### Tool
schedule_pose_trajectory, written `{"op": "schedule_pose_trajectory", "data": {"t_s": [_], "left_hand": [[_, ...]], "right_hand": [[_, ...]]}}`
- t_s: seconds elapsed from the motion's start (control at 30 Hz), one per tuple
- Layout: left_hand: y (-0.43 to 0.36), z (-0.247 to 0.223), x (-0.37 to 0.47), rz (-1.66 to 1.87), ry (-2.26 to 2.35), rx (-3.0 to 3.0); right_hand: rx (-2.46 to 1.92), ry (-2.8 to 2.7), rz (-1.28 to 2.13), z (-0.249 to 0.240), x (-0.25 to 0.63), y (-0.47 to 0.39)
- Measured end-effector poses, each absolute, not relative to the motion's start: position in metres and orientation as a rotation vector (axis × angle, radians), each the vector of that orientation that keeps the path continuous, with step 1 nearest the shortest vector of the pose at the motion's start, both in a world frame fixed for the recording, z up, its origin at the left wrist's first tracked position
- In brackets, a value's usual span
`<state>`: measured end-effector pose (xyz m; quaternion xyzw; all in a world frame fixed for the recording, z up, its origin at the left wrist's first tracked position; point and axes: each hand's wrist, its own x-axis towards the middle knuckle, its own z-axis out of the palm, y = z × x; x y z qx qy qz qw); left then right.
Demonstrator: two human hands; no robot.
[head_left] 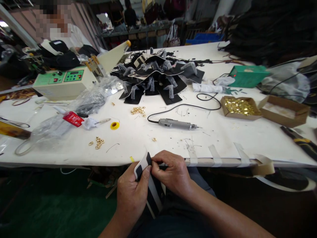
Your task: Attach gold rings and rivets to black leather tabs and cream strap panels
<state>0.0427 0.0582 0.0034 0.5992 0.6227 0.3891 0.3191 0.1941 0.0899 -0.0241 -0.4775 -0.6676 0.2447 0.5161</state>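
Note:
A flat black-and-white striped panel (139, 169), perhaps leather or fabric, rises in front of the table's near edge and hangs down over my lap. My left hand (133, 191) is closed around its side, the thumb pressed on its face. At the panel's right edge, the fingers of my right hand (170, 170) are pinched together close to my left thumb. Whatever sits between those right fingertips is hidden. Beyond my hands lie a grey electric screwdriver (174, 124), a small gold ring-like fitting (154, 139) and a loose group of gold fittings (99, 142).
Stacked black panels with wrapped handles (160, 79) cover the table's middle back. Gold pieces fill a cardboard box (241, 114) at right, near pliers (300, 140). A red glue bottle (73, 118), yellow tape roll (115, 125) and control machine (65, 84) stand left. Another person sits beyond.

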Motion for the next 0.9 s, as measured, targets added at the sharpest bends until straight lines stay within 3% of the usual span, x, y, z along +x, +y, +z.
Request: {"op": "schedule_pose_trajectory", "data": {"t_s": [0.27, 0.57, 0.9], "left_hand": [[0.045, 0.003, 0.058, 1.051, 1.64, 1.531], [0.051, 0.006, 0.048, 0.876, 1.66, 1.37], [0.057, 0.009, 0.041, 0.88, 1.654, 1.424]], "right_hand": [[-1.285, -1.283, 0.729, -0.027, 0.193, 0.071], [-1.215, -1.08, 1.354, -0.024, 0.217, 0.073], [-1.198, -1.322, 1.037, -0.023, 0.211, 0.076]]}}
